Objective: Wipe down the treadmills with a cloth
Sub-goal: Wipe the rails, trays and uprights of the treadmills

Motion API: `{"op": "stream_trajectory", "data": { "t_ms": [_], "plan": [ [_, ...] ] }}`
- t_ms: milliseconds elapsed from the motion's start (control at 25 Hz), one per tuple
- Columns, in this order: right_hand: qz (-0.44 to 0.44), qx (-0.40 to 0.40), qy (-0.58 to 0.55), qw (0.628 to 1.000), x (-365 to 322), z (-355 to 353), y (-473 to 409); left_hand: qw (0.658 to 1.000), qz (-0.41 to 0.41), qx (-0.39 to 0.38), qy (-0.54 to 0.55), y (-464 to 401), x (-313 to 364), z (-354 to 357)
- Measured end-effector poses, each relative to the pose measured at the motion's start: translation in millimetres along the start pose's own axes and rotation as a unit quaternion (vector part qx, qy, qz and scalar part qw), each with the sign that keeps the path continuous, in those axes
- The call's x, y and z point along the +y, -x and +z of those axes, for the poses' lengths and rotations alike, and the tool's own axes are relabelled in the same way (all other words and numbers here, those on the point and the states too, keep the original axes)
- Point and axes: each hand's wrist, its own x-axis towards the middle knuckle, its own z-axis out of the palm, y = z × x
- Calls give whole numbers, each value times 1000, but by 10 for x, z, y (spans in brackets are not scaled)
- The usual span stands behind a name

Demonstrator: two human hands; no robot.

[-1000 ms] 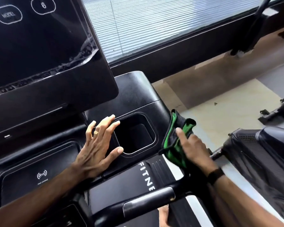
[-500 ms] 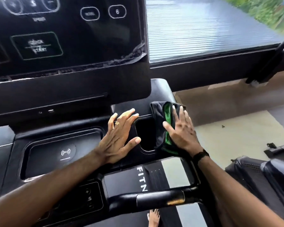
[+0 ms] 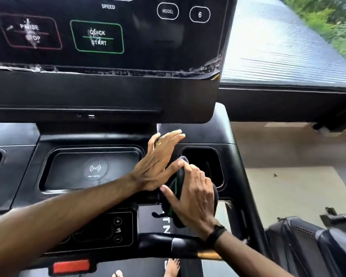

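Observation:
I stand at a black treadmill console (image 3: 20, 176) with a large dark screen (image 3: 100, 37) above. My right hand (image 3: 190, 194) grips a bunched black and green cloth (image 3: 175, 196) and presses it on the console's front edge, just left of the cup holder recess (image 3: 206, 164). Beside it, my left hand (image 3: 160, 160) lies flat on the console between the charging tray (image 3: 96, 168) and the recess, fingers straight and a ring on one finger. The thumb of that left hand touches the cloth.
A black handlebar (image 3: 168, 244) crosses below my wrists, with a red stop button (image 3: 71, 265) at lower left and a small control pad (image 3: 116, 229). Another machine (image 3: 308, 240) stands at the right. A window (image 3: 288, 47) lies beyond. Bare feet show at the bottom.
My right hand has dragged the cloth from the right side of the cup holder across it to its left front edge. The left hand stayed flat in place. My view swung left.

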Motion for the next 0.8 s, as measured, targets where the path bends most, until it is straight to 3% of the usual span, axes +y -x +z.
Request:
{"op": "stream_trajectory", "data": {
  "t_ms": [160, 280, 400, 480, 600, 640, 760, 800],
  "plan": [
    [88, 16, -13, 996, -268, 37, -27, 994, -47, 76, 58, -2, -69, 26],
    [2, 37, -24, 999, -8, -3, -2, 997, -17, 61, 37, 6, -77, 43],
    [-91, 7, -28, 995, 467, -138, -31, 998, -6, 53, 14, 8, -73, 54],
    [-57, 4, -48, 997, 581, -238, -184, 999, -15, 50, 6, -3, -75, 50],
    [-16, 87, -59, 994, 544, -371, -377, 999, -14, 44, -3, -1, -70, 45],
    [-36, 57, -53, 996, 544, -404, -399, 999, -14, 45, -3, -4, -65, 39],
    [-82, -212, -14, 974, 546, -415, -281, 999, -17, 40, 6, -15, -71, 44],
    [-80, -264, -2, 961, 529, -365, -273, 999, -18, 40, 5, -17, -77, 43]
  ]
}}
